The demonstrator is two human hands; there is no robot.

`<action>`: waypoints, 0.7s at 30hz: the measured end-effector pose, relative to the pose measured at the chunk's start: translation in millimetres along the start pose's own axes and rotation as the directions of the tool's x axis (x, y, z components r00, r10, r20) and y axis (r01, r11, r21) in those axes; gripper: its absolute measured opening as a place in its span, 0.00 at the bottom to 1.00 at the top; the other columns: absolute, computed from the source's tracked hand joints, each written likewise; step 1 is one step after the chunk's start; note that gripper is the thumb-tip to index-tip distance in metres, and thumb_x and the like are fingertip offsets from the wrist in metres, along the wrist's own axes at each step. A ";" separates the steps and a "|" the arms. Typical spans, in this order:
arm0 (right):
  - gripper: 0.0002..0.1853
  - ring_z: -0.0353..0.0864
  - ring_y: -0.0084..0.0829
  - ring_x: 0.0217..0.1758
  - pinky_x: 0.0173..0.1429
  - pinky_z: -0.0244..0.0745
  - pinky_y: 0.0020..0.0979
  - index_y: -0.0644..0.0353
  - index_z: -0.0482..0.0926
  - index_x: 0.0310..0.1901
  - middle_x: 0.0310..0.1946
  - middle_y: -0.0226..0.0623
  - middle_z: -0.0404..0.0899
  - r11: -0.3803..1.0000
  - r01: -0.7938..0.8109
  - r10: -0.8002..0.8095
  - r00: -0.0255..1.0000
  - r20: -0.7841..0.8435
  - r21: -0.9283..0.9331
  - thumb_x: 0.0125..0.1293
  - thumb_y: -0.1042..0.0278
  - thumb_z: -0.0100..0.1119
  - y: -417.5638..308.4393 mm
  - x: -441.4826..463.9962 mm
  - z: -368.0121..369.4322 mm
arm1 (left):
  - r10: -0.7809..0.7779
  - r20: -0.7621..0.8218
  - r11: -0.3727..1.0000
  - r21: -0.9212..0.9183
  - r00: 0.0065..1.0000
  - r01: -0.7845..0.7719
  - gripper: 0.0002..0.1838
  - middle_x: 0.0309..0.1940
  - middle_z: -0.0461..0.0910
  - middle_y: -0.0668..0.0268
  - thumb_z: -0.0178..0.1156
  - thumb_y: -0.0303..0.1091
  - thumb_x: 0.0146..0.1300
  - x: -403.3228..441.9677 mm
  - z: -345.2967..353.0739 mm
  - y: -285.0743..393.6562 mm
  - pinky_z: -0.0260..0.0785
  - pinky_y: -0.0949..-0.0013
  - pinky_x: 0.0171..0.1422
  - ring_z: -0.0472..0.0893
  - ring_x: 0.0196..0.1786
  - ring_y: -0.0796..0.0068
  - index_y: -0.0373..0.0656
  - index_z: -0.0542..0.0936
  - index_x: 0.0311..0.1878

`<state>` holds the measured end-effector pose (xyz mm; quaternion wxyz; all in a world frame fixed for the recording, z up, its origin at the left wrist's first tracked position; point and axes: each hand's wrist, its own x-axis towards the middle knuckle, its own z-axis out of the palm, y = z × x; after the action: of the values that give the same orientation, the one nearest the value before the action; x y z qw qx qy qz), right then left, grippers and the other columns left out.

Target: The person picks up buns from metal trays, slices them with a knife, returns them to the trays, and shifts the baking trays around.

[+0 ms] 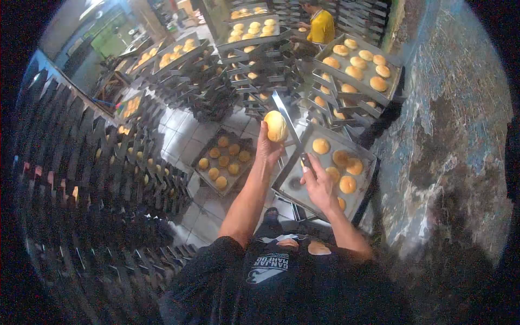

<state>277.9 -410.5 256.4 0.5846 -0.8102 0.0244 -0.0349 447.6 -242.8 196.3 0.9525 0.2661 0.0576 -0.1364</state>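
Observation:
My left hand [265, 147] is raised in front of me, with fingers and thumb closed around a golden round bun [275, 125]. In my right hand [320, 187] is the handle of a long knife [285, 112]. Its straight blade points up and away, passing just right of the bun; whether the two touch I cannot tell. Below my right hand lies a metal baking tray [303, 194] with several buns on it, among them a bun [321, 145] near the far edge and another bun [348, 184] beside my wrist.
Another tray of buns [201, 176] sits low on the left over the tiled floor [189, 216]. Stacked dark trays [103, 179] line the left side. More loaded trays [392, 86] stand ahead. A rough wall [449, 162] is close on my right. A person in yellow [322, 27] stands farther off.

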 end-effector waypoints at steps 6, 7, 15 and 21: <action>0.27 0.88 0.39 0.37 0.46 0.79 0.40 0.58 0.70 0.72 0.28 0.42 0.84 1.000 -0.030 0.030 0.999 0.012 0.004 0.76 0.57 0.53 -16.5 -30.3 -5.3 | 0.074 0.080 0.997 -0.030 0.994 -0.072 0.33 0.54 0.84 0.66 0.63 0.63 0.66 -9.3 7.0 9.2 0.76 0.62 0.61 0.83 0.55 0.67 0.48 0.77 0.64; 0.27 0.88 0.39 0.37 0.46 0.79 0.40 0.58 0.70 0.72 0.28 0.42 0.84 1.000 -0.027 0.027 1.000 0.011 0.000 0.76 0.57 0.53 -17.8 -32.6 -4.7 | 0.077 0.083 0.997 -0.034 0.994 -0.074 0.33 0.54 0.84 0.66 0.63 0.63 0.66 -8.8 6.0 10.4 0.76 0.62 0.61 0.83 0.55 0.67 0.48 0.77 0.64; 0.26 0.85 0.33 0.36 0.47 0.79 0.37 0.62 0.69 0.72 0.33 0.44 0.85 0.994 -0.057 0.055 0.998 -0.028 -0.097 0.76 0.62 0.53 -40.5 -14.0 4.7 | -0.026 0.282 0.952 0.299 0.959 -0.062 0.36 0.53 0.82 0.66 0.64 0.64 0.64 -35.3 16.4 5.8 0.80 0.54 0.57 0.84 0.52 0.66 0.48 0.73 0.65; 0.24 0.74 0.19 0.30 0.33 0.72 0.26 0.61 0.70 0.72 0.28 0.29 0.76 0.995 0.036 -0.030 0.997 -0.070 0.089 0.77 0.68 0.51 10.1 -47.5 37.5 | -0.006 0.216 0.958 0.281 0.976 -0.056 0.29 0.51 0.82 0.58 0.71 0.40 0.63 -37.2 3.2 28.2 0.83 0.61 0.54 0.85 0.49 0.65 0.35 0.73 0.62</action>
<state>233.7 -374.4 233.7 0.6187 -0.7816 0.0293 -0.0734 420.4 -212.8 219.7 0.9065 0.3850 -0.0690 -0.1590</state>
